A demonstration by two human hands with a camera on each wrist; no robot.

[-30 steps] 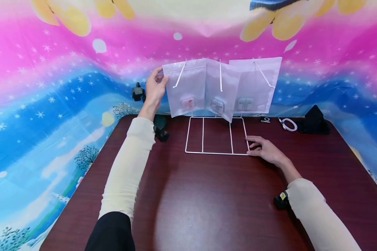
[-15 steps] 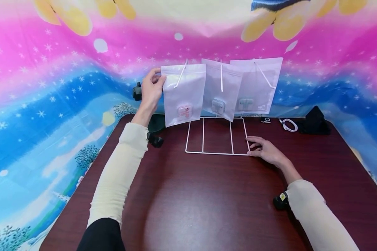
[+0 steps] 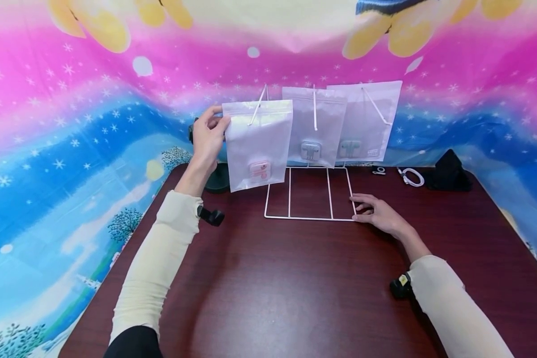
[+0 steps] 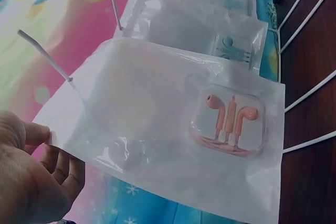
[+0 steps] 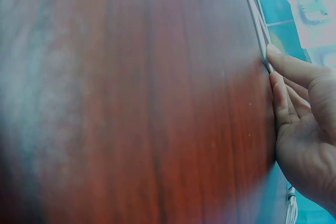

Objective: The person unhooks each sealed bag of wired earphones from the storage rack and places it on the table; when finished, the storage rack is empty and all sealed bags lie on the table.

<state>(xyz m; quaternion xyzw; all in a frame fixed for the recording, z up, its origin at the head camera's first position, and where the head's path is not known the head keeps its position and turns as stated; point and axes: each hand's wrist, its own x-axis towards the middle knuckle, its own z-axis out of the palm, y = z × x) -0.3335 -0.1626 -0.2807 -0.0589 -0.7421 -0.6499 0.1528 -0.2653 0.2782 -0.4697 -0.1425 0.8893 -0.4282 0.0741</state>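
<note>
Inside the leftmost white bag [image 3: 255,139], a clear case [image 3: 260,171] holds pink earphones [image 4: 229,116].

Left hand [image 3: 207,139] high, right hand [image 3: 379,215] lower and well apart, both in a pinch

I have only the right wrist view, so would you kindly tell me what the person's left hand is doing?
Observer: The left hand pinches the left edge of a white zip-top pouch, near its upper corner.
Operator: Thank you; would you also tell me whether that pouch hangs on anything, and what shows in it?
Observer: A white hook passes through it near the top, its tip sticking out in front, and pink earphones in a clear case show in its lower part.
</note>
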